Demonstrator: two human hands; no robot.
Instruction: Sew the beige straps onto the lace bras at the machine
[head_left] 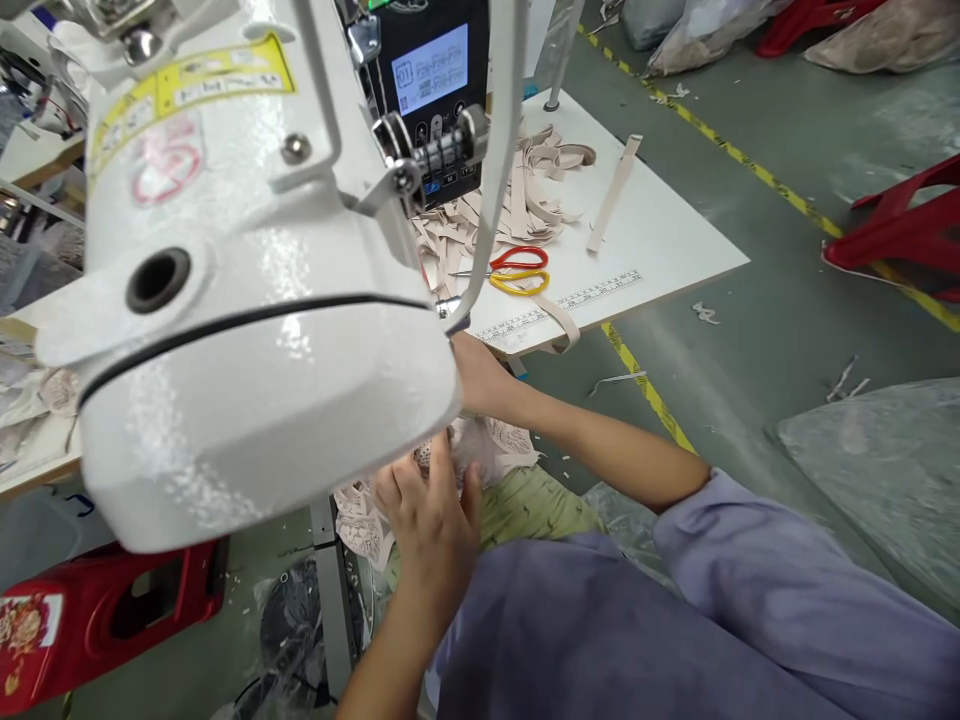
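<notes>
A big white sewing machine head [247, 300] fills the left and middle of the view and hides the needle area. Below it, my left hand [431, 510] lies with fingers pressed on a piece of pale pink lace fabric [495, 450] at my lap. My right hand [480, 375] reaches under the machine's edge at the table rim; its fingers are hidden behind the machine. A beige elastic strap [559, 325] hangs over the table edge beside it.
The white table [675, 240] carries a pile of beige strips [517, 195], red and yellow scissors [517, 270] and a printed ruler along its edge. Red plastic stools stand at the left floor [105, 610] and at the right [900, 230]. Plastic bags lie on the grey floor.
</notes>
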